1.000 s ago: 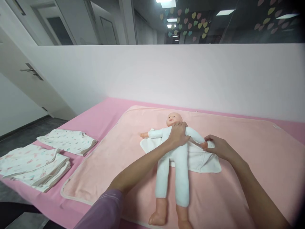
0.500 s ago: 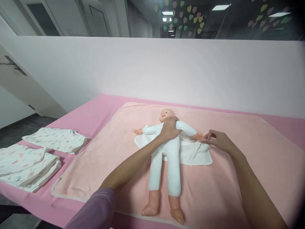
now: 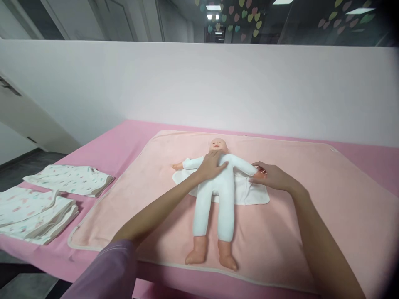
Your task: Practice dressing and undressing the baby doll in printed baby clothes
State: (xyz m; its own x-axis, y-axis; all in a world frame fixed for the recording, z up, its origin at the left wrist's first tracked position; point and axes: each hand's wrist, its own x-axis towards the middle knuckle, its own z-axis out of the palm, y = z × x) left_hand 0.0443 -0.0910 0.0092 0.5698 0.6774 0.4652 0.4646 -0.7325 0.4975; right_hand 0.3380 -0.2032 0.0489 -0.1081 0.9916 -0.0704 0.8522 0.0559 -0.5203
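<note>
A baby doll (image 3: pixel 217 193) with a white cloth body lies on its back, arms spread and bare feet toward me. My left hand (image 3: pixel 212 167) rests on its upper chest just below the chin, thumb apart, fingertips partly hidden by the hand. At the doll's arm on the right, my right hand (image 3: pixel 272 176) curls its fingers and thumb around the doll's hand (image 3: pixel 259 172). Under the doll's back and arms is a spread white garment (image 3: pixel 254 195), partly covered by the body.
A peach blanket (image 3: pixel 149 199) lies beneath the doll on a pink-covered table (image 3: pixel 124 135). Two folded printed cloths, a farther one (image 3: pixel 68 178) and a nearer one (image 3: pixel 34 214), sit at the left. Behind the table rises a white wall (image 3: pixel 199 87).
My right hand has moved left and closed around the doll's hand. The doll's head has turned to face more upward. My left hand stays on the chest. The camera view has shifted slightly.
</note>
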